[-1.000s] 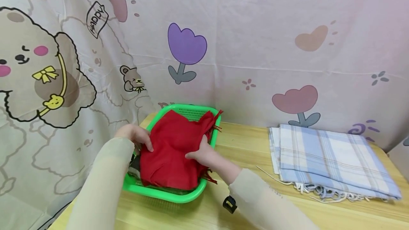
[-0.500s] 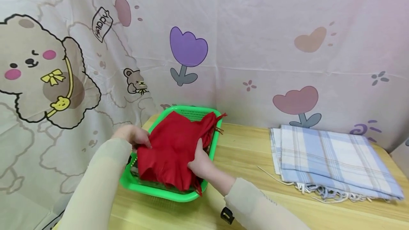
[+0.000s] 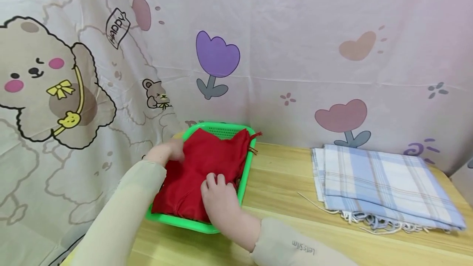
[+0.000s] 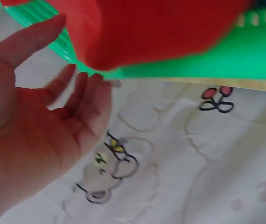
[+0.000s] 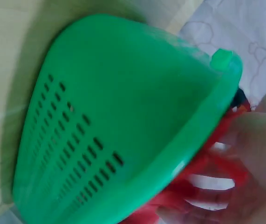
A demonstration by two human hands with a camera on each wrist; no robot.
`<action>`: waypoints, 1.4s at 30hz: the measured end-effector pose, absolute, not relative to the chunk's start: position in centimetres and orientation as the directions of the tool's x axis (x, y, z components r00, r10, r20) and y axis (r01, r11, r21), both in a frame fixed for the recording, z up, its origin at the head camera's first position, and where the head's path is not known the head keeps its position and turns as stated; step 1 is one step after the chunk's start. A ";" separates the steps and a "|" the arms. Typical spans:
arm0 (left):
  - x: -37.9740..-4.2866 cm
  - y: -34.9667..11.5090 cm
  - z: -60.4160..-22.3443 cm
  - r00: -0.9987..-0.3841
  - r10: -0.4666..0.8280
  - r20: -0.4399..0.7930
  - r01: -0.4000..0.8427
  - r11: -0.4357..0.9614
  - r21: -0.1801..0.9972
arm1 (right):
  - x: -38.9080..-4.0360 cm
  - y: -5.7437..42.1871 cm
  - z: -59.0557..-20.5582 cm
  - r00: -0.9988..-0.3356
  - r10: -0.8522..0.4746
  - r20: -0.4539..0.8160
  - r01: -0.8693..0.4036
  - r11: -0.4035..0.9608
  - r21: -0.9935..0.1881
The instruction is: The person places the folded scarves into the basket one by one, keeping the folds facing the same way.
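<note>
A red scarf with fringe at its right side lies spread over the contents of a green plastic basket. My left hand is at the basket's left rim, beside the scarf's edge. In the left wrist view, that hand has loosely bent fingers with nothing between them, close to the scarf. My right hand rests on the scarf's front right part, fingers spread. Blurred in the right wrist view, it reaches over the basket's perforated wall onto red cloth. What lies under the scarf is mostly hidden.
A folded blue and white plaid scarf with white fringe lies at the right of the wooden table. A loose white thread runs out from its left side. Behind the table hangs a printed curtain, which also covers the left side.
The right hand has let the scarf's right edge go and turned palm down onto it. The left hand has moved slightly up and right. The scarf's front part now lies flatter in the basket.
</note>
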State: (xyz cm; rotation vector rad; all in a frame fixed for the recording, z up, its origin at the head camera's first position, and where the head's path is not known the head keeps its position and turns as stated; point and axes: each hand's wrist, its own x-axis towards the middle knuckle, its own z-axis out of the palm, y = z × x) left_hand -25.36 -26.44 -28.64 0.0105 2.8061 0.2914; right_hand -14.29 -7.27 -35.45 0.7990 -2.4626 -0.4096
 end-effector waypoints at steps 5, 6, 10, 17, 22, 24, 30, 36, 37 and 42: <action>-25.9 -25.1 -30.1 -0.876 0.138 -0.462 0.036 0.974 0.223 | -13.9 -7.8 -36.1 -0.728 -0.654 0.204 -0.540 0.732 0.416; -26.0 -25.0 -30.4 -0.851 0.135 -0.508 0.014 0.972 0.235 | -14.0 -7.8 -36.2 -0.733 -0.659 0.169 -0.562 0.727 0.395; -26.1 -24.8 -31.3 -0.795 0.106 -0.597 -0.041 0.973 0.228 | -15.0 -7.7 -36.2 -0.733 -0.678 0.050 -0.636 0.711 0.300; -26.2 -24.4 -31.1 -0.885 0.112 -0.452 0.009 0.975 0.224 | -16.5 -6.7 -34.5 -0.748 -0.662 0.041 -0.651 0.744 0.150; -26.4 -24.2 -30.8 -0.940 0.091 -0.329 0.009 0.970 0.243 | -17.6 -5.6 -33.8 -0.745 -0.650 0.153 -0.649 0.758 0.057; -26.6 -24.2 -30.8 -0.944 0.091 -0.318 0.002 0.963 0.269 | -17.9 -5.3 -33.6 -0.741 -0.646 0.183 -0.654 0.756 0.024; -27.0 -23.8 -30.8 -0.950 0.113 -0.291 0.005 0.937 0.350 | -18.4 -4.3 -33.3 -0.747 -0.623 0.233 -0.649 0.759 -0.053; -27.0 -22.9 -30.4 -0.951 0.110 -0.290 0.001 0.937 0.350 | -18.9 -3.3 -32.9 -0.766 -0.600 0.232 -0.635 0.762 -0.126; -27.0 -22.8 -30.3 -0.950 0.110 -0.292 0.002 0.938 0.348 | -19.0 -3.1 -32.8 -0.769 -0.598 0.228 -0.633 0.761 -0.138; -27.1 -21.9 -29.9 -0.948 0.133 -0.290 0.020 0.932 0.363 | -19.5 -1.8 -32.1 -0.795 -0.573 0.198 -0.606 0.762 -0.229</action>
